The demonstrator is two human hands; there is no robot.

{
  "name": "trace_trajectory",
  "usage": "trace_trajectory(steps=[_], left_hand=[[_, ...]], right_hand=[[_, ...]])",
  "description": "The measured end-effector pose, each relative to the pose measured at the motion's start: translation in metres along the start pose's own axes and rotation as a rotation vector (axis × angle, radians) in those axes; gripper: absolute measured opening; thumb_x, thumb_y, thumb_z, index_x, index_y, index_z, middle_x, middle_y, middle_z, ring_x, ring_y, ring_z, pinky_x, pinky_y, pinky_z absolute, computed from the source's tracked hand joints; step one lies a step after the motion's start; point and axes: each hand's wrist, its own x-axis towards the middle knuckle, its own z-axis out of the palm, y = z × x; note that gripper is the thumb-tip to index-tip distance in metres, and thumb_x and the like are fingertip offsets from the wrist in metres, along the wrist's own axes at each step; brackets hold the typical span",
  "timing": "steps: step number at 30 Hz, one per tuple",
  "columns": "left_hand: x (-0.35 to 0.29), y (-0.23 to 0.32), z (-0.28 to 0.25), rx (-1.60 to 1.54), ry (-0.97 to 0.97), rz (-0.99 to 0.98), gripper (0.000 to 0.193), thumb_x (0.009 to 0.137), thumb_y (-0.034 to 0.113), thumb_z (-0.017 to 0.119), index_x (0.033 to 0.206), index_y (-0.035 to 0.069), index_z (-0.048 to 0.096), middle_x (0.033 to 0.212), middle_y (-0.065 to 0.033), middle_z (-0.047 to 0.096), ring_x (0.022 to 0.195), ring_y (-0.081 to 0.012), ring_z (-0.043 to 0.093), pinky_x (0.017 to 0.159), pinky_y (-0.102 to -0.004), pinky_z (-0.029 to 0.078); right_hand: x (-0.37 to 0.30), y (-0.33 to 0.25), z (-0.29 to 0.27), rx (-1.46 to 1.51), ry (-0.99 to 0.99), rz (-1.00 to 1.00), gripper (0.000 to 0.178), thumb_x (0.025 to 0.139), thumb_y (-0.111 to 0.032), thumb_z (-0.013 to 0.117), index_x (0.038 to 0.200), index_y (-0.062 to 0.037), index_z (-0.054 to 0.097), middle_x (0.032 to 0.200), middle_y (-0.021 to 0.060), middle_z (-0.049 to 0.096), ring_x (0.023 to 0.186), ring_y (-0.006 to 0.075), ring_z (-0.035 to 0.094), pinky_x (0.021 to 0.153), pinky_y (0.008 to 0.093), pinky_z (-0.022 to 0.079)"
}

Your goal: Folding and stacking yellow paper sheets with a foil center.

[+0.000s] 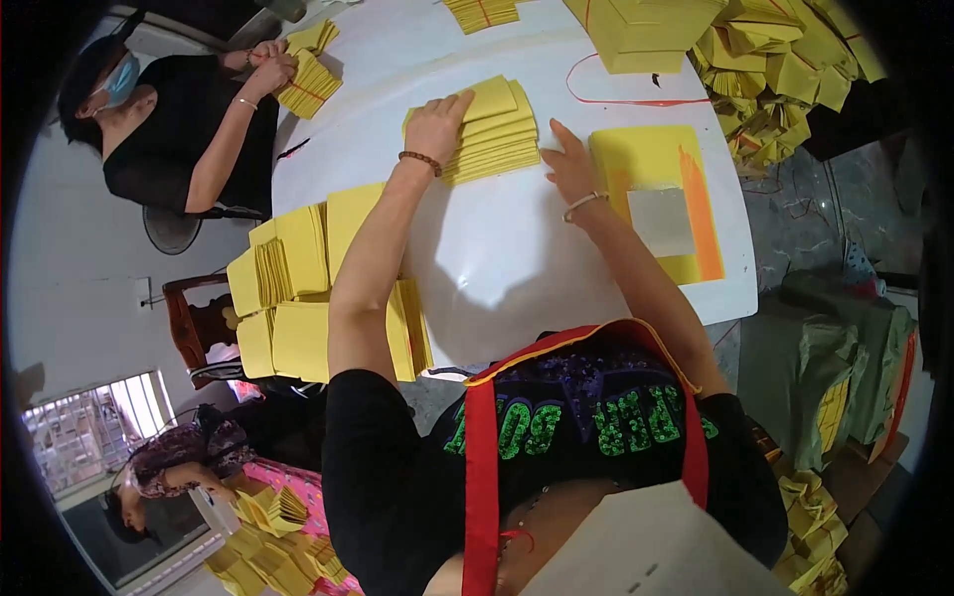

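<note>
Head view: a fanned stack of flat yellow paper pieces (502, 139), its layers stepped toward the wearer, lies on a smooth white table (487, 273). Over the stack's left part rests the bare left hand (435, 127), palm down, its fingers close together across the top layers; the thumb is hidden, so I cannot tell whether it grips the edge. Just beside the stack's right edge, the bare right hand (572, 173) holds nothing, its fingers spread wide; whether a fingertip touches the paper is unclear. Farther right of the stack lies a flat yellow rectangular slab (611, 149) with a grey square panel (661, 223) and an orange strip (708, 243), partly overlapped by the right forearm. Beyond the stack, to its right, a thin red cord (636, 101) curves beside a tall block of yellow paper (636, 40). Left of the stack, a co-worker in a black top (248, 129) holds a small red-tied yellow bundle (310, 87). Nearer the wearer than the stack, to its left, thick yellow paper piles (298, 263) sit close together. Well right of the stack, past the tabletop, are heaped loose yellow bundles (775, 70).
</note>
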Motion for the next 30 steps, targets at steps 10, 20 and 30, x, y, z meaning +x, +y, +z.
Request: trace_trajectory(steps=[10,20,30], left_hand=[[0.001,0.012,-0.011,0.038,-0.161,0.0,0.048,0.069,0.007,0.057,0.116,0.011,0.047,0.103,-0.0091,0.057,0.092,-0.0255,0.055,0.075,-0.0367,0.045],[-0.001,0.003,-0.001,-0.079,-0.262,0.112,0.05,0.085,0.042,0.045,0.121,0.007,0.044,0.11,-0.0127,0.053,0.098,-0.029,0.05,0.082,-0.037,0.042],[0.01,0.014,-0.001,-0.039,-0.336,0.149,0.044,0.078,0.022,0.047,0.12,0.007,0.044,0.094,-0.0155,0.06,0.084,-0.03,0.055,0.073,-0.0391,0.047]], right_hand=[[0.028,0.018,0.02,0.089,-0.038,-0.033,0.047,0.079,-0.015,0.052,0.125,-0.0106,0.045,0.103,0.0042,0.054,0.087,0.012,0.049,0.073,0.0234,0.042],[0.018,0.01,0.02,0.036,-0.066,-0.056,0.049,0.079,-0.015,0.053,0.126,-0.0098,0.043,0.115,0.0075,0.051,0.098,0.0158,0.05,0.081,0.0297,0.042],[0.001,0.04,0.018,0.147,0.033,0.11,0.053,0.077,-0.012,0.053,0.128,-0.0074,0.039,0.131,0.0076,0.037,0.111,0.0192,0.043,0.084,0.0334,0.042]])
